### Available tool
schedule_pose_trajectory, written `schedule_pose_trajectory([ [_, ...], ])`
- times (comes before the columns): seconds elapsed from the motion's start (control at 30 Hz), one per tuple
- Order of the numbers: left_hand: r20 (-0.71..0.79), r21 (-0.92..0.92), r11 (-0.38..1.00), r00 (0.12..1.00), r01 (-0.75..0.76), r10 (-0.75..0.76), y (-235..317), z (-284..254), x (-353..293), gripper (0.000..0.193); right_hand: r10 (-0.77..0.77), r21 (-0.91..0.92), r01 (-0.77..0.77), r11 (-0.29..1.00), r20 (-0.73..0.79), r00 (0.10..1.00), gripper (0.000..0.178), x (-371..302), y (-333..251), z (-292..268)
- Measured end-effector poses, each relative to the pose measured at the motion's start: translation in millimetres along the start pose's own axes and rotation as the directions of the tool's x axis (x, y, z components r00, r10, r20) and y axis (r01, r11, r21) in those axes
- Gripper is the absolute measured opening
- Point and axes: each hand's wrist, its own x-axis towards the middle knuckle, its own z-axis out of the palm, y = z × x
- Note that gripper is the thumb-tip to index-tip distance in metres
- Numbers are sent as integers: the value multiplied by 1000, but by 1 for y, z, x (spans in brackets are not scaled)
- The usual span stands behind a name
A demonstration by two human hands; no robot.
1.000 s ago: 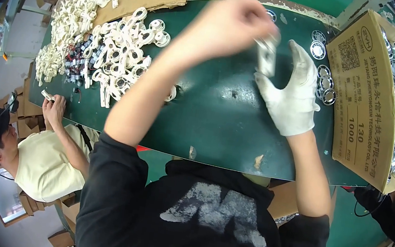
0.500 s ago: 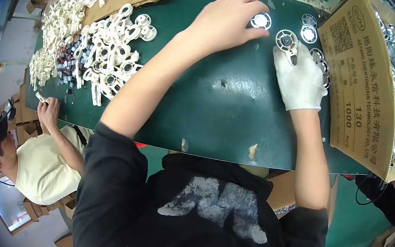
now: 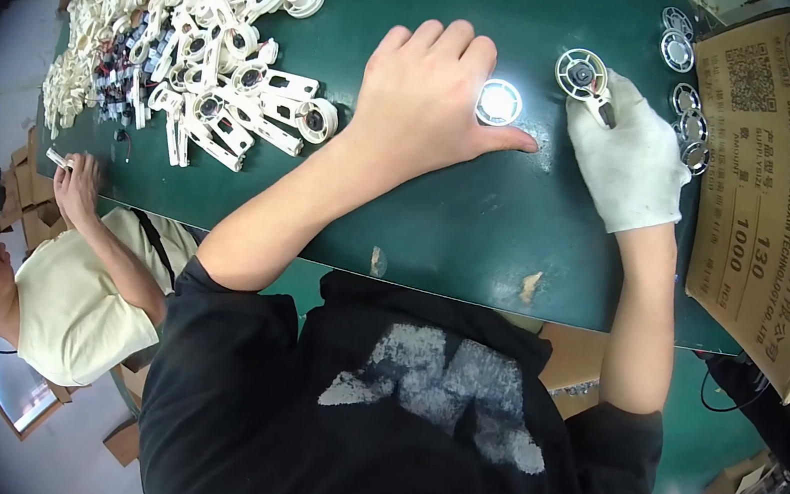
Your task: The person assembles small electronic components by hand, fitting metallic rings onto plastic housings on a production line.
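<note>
My bare left hand (image 3: 427, 90) is over the middle of the green table with its fingers bent and its thumb stretched to the right. A shiny silver spoked ring (image 3: 499, 103) is at its index finger and appears to be in its grasp; the fingertips are hidden. In a white glove, my right hand (image 3: 627, 158) grips a white handheld-fan housing (image 3: 581, 74) by its short handle. The housing's round head points up and left, with a dark motor at its centre.
Several silver spoked rings (image 3: 677, 51) lie along a cardboard box (image 3: 762, 187) filled with shiny parts at the right. White fan housings (image 3: 229, 62) and dark small parts (image 3: 127, 68) are heaped at the left. Beyond the table's left edge, a co-worker's hand (image 3: 77, 189) holds a small white piece.
My left hand has come nearer to me, and the silver ring has moved along with it. My right hand still holds the fan housing. The view has shifted slightly.
</note>
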Motion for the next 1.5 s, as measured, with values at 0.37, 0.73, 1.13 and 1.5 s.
schedule_pose_trajectory([
  [0.37, 13, -515, 857, 999, -35, 49, -7, -4, -3, 51, -80, -1, 81, 997, 103, 991, 32, -6, -2, -7],
  [0.73, -34, -618, 785, 999, -45, 30, -3, 5, -1, 50, -300, -55, 300, 952, 22, 954, 29, -20, -6, 11],
  [1.13, -27, -717, 691, 995, -86, 95, -10, 0, -1, 52, -280, 46, 278, 960, 37, 959, 27, -22, -14, 6],
  [1.5, -187, -765, 571, 951, -297, 244, -9, 0, 4, 66, -246, 557, -7, 831, 377, 893, 33, -14, -13, -10],
])
